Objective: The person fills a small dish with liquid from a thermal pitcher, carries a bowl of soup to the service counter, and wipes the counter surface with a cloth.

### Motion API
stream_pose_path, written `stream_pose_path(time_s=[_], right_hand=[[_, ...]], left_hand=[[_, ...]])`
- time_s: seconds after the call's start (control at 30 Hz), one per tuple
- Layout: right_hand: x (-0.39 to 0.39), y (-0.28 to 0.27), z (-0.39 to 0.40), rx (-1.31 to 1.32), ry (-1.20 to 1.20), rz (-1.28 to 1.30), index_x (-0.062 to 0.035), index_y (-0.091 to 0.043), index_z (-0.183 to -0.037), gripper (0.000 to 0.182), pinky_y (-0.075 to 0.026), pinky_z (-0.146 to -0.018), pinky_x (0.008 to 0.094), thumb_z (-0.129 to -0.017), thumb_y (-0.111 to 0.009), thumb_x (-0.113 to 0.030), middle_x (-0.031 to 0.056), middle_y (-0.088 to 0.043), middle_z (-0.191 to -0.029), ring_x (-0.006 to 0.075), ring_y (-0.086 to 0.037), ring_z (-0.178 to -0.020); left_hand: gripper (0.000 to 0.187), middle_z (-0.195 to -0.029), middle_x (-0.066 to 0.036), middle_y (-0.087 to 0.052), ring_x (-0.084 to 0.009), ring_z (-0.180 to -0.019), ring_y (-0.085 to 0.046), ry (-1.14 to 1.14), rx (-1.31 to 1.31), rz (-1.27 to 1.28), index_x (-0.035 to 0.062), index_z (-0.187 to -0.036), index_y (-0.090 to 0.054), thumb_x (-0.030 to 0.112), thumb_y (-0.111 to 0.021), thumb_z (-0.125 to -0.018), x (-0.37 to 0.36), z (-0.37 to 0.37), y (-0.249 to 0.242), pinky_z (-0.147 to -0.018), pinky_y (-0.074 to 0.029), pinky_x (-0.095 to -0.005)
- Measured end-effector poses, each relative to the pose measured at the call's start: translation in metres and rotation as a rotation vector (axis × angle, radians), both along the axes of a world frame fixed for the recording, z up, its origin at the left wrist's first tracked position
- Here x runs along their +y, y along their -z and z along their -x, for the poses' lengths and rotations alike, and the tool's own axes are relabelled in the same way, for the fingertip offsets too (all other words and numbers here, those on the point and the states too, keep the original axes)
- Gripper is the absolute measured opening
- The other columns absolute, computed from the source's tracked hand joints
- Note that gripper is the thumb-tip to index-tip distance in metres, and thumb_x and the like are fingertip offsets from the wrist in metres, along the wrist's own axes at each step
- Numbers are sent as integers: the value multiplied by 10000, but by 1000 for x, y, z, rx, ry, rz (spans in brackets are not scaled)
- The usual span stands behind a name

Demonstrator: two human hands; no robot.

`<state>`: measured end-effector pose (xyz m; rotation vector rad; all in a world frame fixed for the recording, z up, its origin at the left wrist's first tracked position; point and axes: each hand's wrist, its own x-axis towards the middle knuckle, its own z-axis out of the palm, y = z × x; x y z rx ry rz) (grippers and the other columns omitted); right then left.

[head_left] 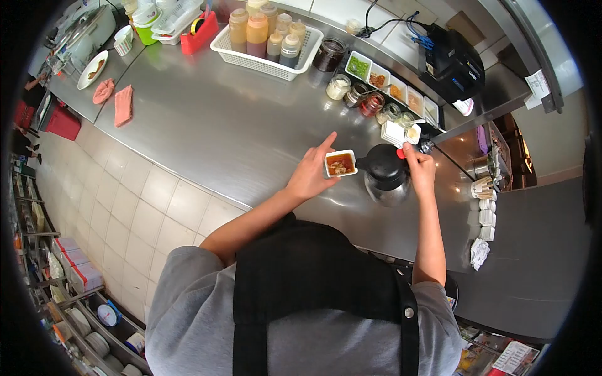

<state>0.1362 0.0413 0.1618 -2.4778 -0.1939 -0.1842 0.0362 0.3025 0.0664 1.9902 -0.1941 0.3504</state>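
Observation:
A small white sauce dish (pixel 350 155) with brown liquid and chopped bits in it sits in the grip of my left hand (pixel 308 169), whose index finger points away from me. Right beside the dish is the black spout of a thermal jug (pixel 384 168) with a black top and a shiny metal body. My right hand (pixel 419 168) is wrapped round the jug's handle, near a red part by the thumb. Whether liquid runs from the spout cannot be made out. Beyond the jug lie small white square dishes (pixel 393 132).
On the steel counter (pixel 207 106) stand a white basket (pixel 260 63) of sauce bottles, several condiment jars (pixel 372 104) and a row of topping trays (pixel 378 78). Pink cloths (pixel 123 105) and a white plate (pixel 84 78) lie at the left. Stacked white dishes (pixel 486 217) line the right edge.

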Motion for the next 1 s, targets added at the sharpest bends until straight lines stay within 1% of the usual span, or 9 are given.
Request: stream_pose_path(time_s=[0.23,0.47,0.57,0.63,0.67,0.73,0.8,0.87,1.0], right_hand=[[50,60,-30,165,182,-740,-106,-501,-557,599,-195,-478,295,-965,-551,-542,-55,-384,-514,79,-286,-489],[123,112,-51,215,252,-1004,-86,-607,-712,473,-319,-527,267,-993,-545,-461,-42,-462,-668,73,-376,-602],[133,113,-60,260,156,-920,-60,-600,-751,423,-412,-596,297,-992,-557,-405,7,-523,-687,131,-460,-632],[135,97,-58,-443,-37,-359,-13,-600,-847,312,-465,-698,349,-961,-600,-303,80,-586,-767,233,-543,-700],[128,83,-46,-491,9,-166,8,-601,-991,246,-470,-767,408,-913,-640,-221,139,-618,-919,317,-584,-842],[120,36,-7,-339,-176,-258,-21,-604,-1081,304,-467,-808,417,-863,-697,-212,116,-610,-969,313,-582,-908],[99,14,19,206,-568,-214,-59,-598,-1195,460,-461,-886,414,-808,-756,-248,124,-604,-1077,317,-558,-1052],[74,34,35,37,-835,73,-91,-562,-1298,637,-445,-963,403,-744,-805,-290,119,-571,-1205,306,-527,-1142],[18,51,41,20,-773,218,-116,-511,-1380,780,-415,-1038,438,-703,-833,-330,118,-525,-1304,317,-477,-1244]], left_hand=[[1080,-1164,-109,-636,-305,-1081,-584,-198,-43,-70,112,-1532,-244,78,-851,-640,56,22,17,-964,-490,-406],[1077,-1150,-118,-634,-323,-1067,-574,-242,21,-105,103,-1533,-238,77,-844,-644,98,48,19,-974,-460,-418],[1068,-1139,-119,-641,-320,-1062,-586,-193,47,-68,90,-1531,-240,60,-842,-649,98,54,13,-973,-467,-413],[1093,-1161,-131,-653,-291,-1048,-636,-161,56,-100,111,-1537,-236,81,-862,-641,95,54,9,-948,-511,-405],[1093,-1161,-131,-653,-291,-1048,-636,-153,54,-103,111,-1537,-236,81,-862,-641,91,53,6,-948,-511,-405],[1091,-1168,-133,-653,-289,-1039,-645,-96,96,-108,111,-1535,-240,74,-865,-641,77,51,4,-954,-508,-408],[1086,-1171,-132,-651,-288,-1048,-642,-49,100,-112,111,-1535,-241,72,-862,-645,59,44,4,-958,-508,-404],[1081,-1175,-132,-649,-288,-1058,-638,2,95,-118,111,-1535,-241,69,-859,-649,35,33,4,-962,-507,-400],[1070,-1191,-125,-634,-306,-1076,-612,117,68,-44,125,-1539,-238,52,-840,-657,-26,8,1,-976,-498,-399]])
